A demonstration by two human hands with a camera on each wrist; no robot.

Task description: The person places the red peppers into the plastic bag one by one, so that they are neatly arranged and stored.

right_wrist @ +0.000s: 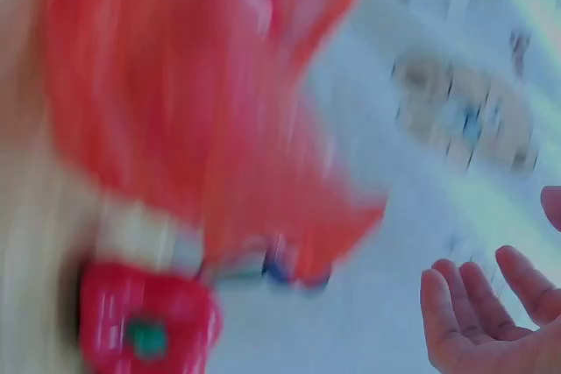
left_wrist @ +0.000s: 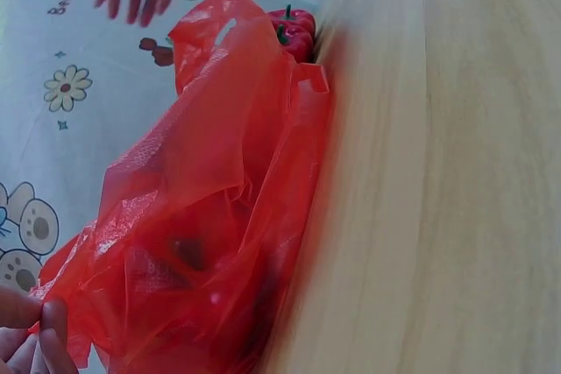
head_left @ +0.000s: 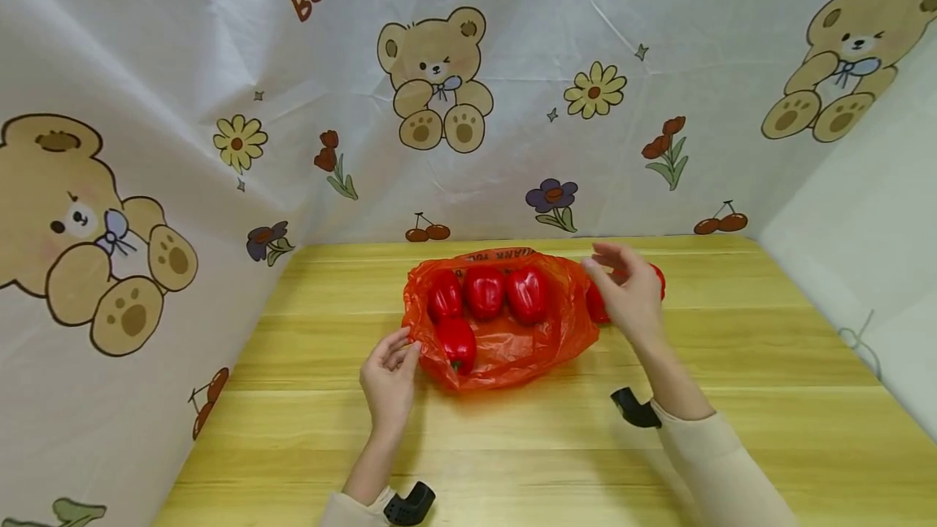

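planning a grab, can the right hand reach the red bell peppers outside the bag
Probably yes: the right hand is empty and raised near those red bell peppers, with the red plastic bag beside, not over, them.

A thin, crinkled orange-red plastic bag [head_left: 518, 352] gapes open just below the frame's centre. I count four glossy red bell peppers [head_left: 485, 293] inside: three along its upper side, one lower left, green stem [head_left: 457, 366] toward the bottom edge. Two more red peppers [left_wrist: 299, 44] lie just beside it, right of centre.
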